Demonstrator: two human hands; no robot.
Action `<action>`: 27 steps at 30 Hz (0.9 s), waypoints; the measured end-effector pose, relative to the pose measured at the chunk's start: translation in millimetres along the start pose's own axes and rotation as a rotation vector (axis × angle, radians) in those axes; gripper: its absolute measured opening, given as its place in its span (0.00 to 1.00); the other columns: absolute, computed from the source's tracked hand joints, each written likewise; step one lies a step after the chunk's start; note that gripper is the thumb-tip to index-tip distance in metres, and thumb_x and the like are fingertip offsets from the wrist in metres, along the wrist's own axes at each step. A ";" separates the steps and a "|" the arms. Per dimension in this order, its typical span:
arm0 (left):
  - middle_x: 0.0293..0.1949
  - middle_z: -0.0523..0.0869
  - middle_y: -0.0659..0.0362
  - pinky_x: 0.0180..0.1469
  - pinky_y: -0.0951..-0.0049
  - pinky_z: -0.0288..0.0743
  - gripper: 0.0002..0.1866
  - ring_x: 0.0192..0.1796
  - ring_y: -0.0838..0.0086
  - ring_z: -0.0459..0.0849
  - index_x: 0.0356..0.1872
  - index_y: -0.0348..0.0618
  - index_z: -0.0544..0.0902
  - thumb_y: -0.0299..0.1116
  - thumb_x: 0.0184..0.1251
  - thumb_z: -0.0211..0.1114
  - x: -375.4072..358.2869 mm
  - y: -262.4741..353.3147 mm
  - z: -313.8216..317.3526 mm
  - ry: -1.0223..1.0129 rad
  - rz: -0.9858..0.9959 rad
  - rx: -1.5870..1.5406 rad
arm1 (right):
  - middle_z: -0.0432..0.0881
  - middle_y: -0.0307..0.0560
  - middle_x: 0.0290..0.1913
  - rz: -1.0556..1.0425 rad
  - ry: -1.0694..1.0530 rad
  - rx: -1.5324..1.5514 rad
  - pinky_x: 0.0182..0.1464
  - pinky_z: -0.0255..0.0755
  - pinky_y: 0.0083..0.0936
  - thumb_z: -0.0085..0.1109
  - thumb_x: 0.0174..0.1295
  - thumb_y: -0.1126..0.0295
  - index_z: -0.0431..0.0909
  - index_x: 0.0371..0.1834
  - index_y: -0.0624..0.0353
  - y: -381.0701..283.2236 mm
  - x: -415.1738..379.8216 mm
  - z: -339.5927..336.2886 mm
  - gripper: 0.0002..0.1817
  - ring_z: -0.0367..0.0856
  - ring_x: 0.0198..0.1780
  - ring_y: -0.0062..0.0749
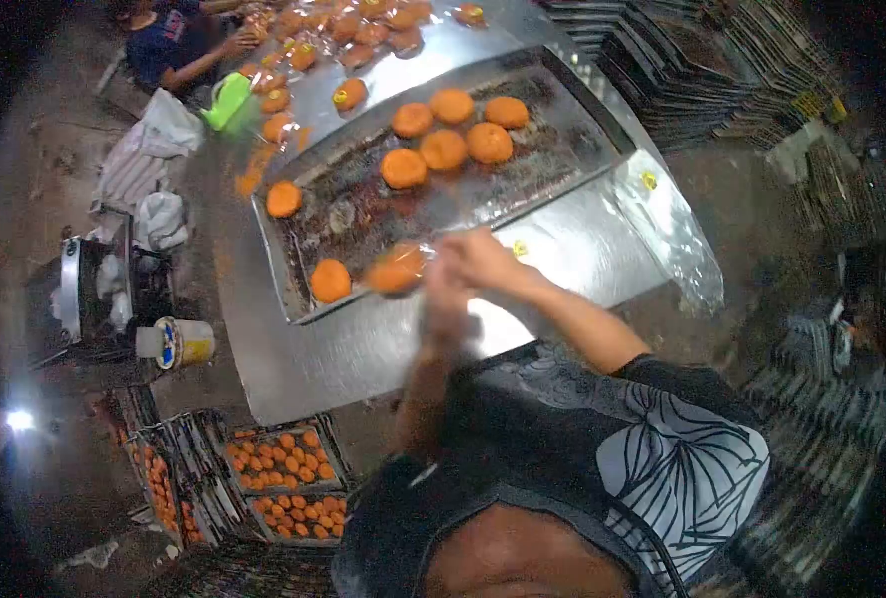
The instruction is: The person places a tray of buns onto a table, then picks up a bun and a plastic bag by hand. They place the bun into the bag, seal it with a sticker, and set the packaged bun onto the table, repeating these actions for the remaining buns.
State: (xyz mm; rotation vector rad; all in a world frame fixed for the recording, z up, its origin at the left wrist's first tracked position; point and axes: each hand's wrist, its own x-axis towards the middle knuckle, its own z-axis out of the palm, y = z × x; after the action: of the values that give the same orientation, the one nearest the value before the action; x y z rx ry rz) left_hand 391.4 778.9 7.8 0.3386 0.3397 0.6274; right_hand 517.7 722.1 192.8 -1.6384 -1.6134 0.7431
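An orange-brown bun (pixel 397 270) in a clear plastic bag hangs over the near edge of the metal baking tray (pixel 602 159), blurred by motion. My right hand (pixel 488 261) is closed at the gathered neck of that bag. Right against it is my left hand (pixel 445 299), so smeared by motion that its fingers do not show clearly. To the left of the bagged bun lies a bare bun (pixel 331 281), with another bun (pixel 284 199) in the tray's left corner. Several more buns (pixel 444 149) rest toward the tray's far side.
Clear plastic bags (pixel 667 214) with a yellow label lie right of the tray on the steel table (pixel 323 364). Bagged buns (pixel 373 32) pile up at the far end, near a co-worker (pixel 164 45) and a green object (pixel 226 102). Racked bun trays (pixel 281 460) stand lower left.
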 end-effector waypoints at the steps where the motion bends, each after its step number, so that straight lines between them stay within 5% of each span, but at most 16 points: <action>1: 0.44 0.73 0.54 0.42 0.71 0.72 0.24 0.44 0.70 0.74 0.48 0.37 0.66 0.49 0.64 0.41 -46.3 -8.2 121.5 0.064 0.054 0.502 | 0.79 0.54 0.24 0.149 -0.024 0.023 0.30 0.73 0.31 0.52 0.49 0.74 0.78 0.31 0.61 6.4 14.8 -24.1 0.08 0.80 0.25 0.38; 2: 0.48 0.71 0.53 0.47 0.74 0.69 0.18 0.51 0.68 0.71 0.51 0.37 0.65 0.33 0.62 0.44 -44.0 -37.9 105.8 -0.022 0.061 0.642 | 0.78 0.53 0.21 0.053 0.012 -0.152 0.25 0.70 0.31 0.52 0.49 0.73 0.78 0.29 0.62 18.2 36.3 -45.4 0.07 0.78 0.20 0.37; 3: 0.43 0.74 0.52 0.43 0.76 0.70 0.16 0.44 0.67 0.75 0.48 0.38 0.68 0.34 0.61 0.48 -31.0 -67.8 96.4 -0.201 0.141 0.824 | 0.78 0.53 0.22 -0.065 0.146 -0.157 0.25 0.69 0.32 0.53 0.49 0.72 0.77 0.29 0.63 5.8 50.0 -65.5 0.07 0.78 0.22 0.37; 4: 0.37 0.76 0.50 0.37 0.72 0.71 0.19 0.36 0.64 0.77 0.47 0.37 0.69 0.36 0.56 0.56 -21.6 -86.8 103.6 -0.517 0.632 1.384 | 0.78 0.55 0.28 -0.149 0.276 -0.170 0.30 0.70 0.32 0.54 0.49 0.71 0.77 0.32 0.63 0.9 71.8 -75.6 0.09 0.79 0.28 0.39; 5: 0.34 0.77 0.49 0.34 0.68 0.70 0.25 0.36 0.62 0.77 0.48 0.36 0.68 0.38 0.50 0.62 -21.6 -111.3 113.1 -0.187 0.117 1.601 | 0.79 0.56 0.33 -0.226 0.398 -0.180 0.36 0.71 0.32 0.55 0.49 0.70 0.76 0.34 0.63 -3.6 87.8 -82.2 0.10 0.79 0.34 0.40; 7: 0.36 0.76 0.45 0.36 0.66 0.70 0.24 0.36 0.58 0.76 0.51 0.36 0.66 0.35 0.53 0.59 -9.2 -141.5 119.2 -0.131 0.318 2.146 | 0.77 0.56 0.40 -0.407 0.489 -0.107 0.42 0.69 0.32 0.56 0.49 0.70 0.75 0.38 0.63 -11.0 86.5 -86.3 0.13 0.76 0.40 0.41; 8: 0.36 0.76 0.45 0.38 0.67 0.70 0.23 0.37 0.58 0.75 0.51 0.37 0.66 0.34 0.54 0.58 -3.4 -145.6 117.0 -0.140 0.361 1.669 | 0.74 0.56 0.46 -0.573 0.590 -0.029 0.48 0.66 0.32 0.57 0.49 0.69 0.73 0.41 0.62 -13.8 80.7 -88.2 0.16 0.73 0.47 0.43; 9: 0.37 0.75 0.45 0.40 0.68 0.69 0.23 0.37 0.58 0.75 0.52 0.37 0.66 0.32 0.54 0.56 -0.7 -138.4 133.3 -0.150 0.389 1.190 | 0.71 0.54 0.51 -0.454 0.434 0.042 0.54 0.62 0.32 0.58 0.48 0.69 0.71 0.46 0.62 9.0 65.6 -77.5 0.20 0.69 0.53 0.43; 10: 0.38 0.76 0.49 0.44 0.70 0.68 0.18 0.40 0.62 0.75 0.47 0.38 0.71 0.30 0.54 0.55 49.1 -191.5 5.1 -0.225 0.301 1.077 | 0.72 0.53 0.49 -0.411 0.351 0.123 0.53 0.63 0.31 0.57 0.50 0.69 0.70 0.45 0.63 20.4 35.5 -76.2 0.19 0.69 0.52 0.41; 12: 0.36 0.77 0.50 0.43 0.70 0.68 0.14 0.39 0.63 0.76 0.43 0.38 0.74 0.30 0.54 0.55 47.1 -154.8 13.2 -0.367 0.244 1.359 | 0.79 0.50 0.37 0.093 -0.032 0.315 0.41 0.70 0.28 0.54 0.52 0.67 0.73 0.42 0.64 61.5 -30.6 -72.3 0.16 0.78 0.38 0.37; 14: 0.32 0.79 0.52 0.41 0.70 0.70 0.10 0.37 0.64 0.77 0.35 0.38 0.78 0.31 0.54 0.55 26.2 -103.9 49.1 -0.458 0.042 1.687 | 0.79 0.45 0.24 0.323 -0.219 0.479 0.33 0.70 0.23 0.54 0.52 0.68 0.79 0.33 0.59 105.5 -99.0 -60.6 0.09 0.76 0.27 0.24; 17: 0.28 0.81 0.54 0.34 0.76 0.72 0.11 0.31 0.74 0.78 0.33 0.38 0.81 0.36 0.56 0.58 15.7 -76.3 63.5 -0.263 -0.033 1.629 | 0.79 0.47 0.29 0.271 -0.368 0.380 0.37 0.71 0.23 0.58 0.52 0.67 0.75 0.43 0.62 110.6 -145.6 -54.7 0.16 0.76 0.30 0.27; 21: 0.27 0.82 0.57 0.35 0.77 0.71 0.09 0.31 0.77 0.79 0.30 0.36 0.81 0.32 0.53 0.60 -1.9 -56.5 145.4 -0.098 -0.274 1.504 | 0.78 0.52 0.26 0.104 -0.082 0.310 0.35 0.71 0.25 0.57 0.52 0.67 0.74 0.36 0.64 133.4 -147.5 -25.3 0.12 0.76 0.28 0.31; 23: 0.25 0.82 0.58 0.34 0.77 0.72 0.08 0.29 0.78 0.79 0.29 0.36 0.81 0.30 0.51 0.61 -0.6 -62.7 145.1 -0.022 -0.319 1.571 | 0.74 0.57 0.22 0.386 0.100 0.454 0.30 0.71 0.29 0.52 0.56 0.68 0.69 0.30 0.65 127.7 -153.1 -27.3 0.10 0.76 0.26 0.37; 24: 0.23 0.82 0.59 0.32 0.78 0.71 0.07 0.28 0.78 0.78 0.27 0.36 0.81 0.29 0.50 0.63 2.1 -74.0 135.3 -0.048 -0.266 1.516 | 0.70 0.59 0.17 0.269 0.180 -0.063 0.23 0.70 0.31 0.46 0.59 0.68 0.63 0.27 0.62 131.7 -156.7 -21.6 0.09 0.75 0.20 0.40; 27: 0.23 0.82 0.57 0.31 0.78 0.71 0.05 0.26 0.76 0.79 0.26 0.37 0.80 0.28 0.48 0.63 0.7 -106.1 121.4 -0.070 -0.135 1.491 | 0.72 0.59 0.17 0.157 0.399 0.309 0.20 0.68 0.31 0.44 0.58 0.71 0.65 0.36 0.61 149.2 -165.0 -0.6 0.06 0.74 0.16 0.42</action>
State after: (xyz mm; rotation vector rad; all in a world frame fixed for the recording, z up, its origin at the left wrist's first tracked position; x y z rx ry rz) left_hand 495.3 674.2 72.8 1.7380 0.7197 0.1154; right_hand 596.7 562.4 59.6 -1.5754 -1.0450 0.6543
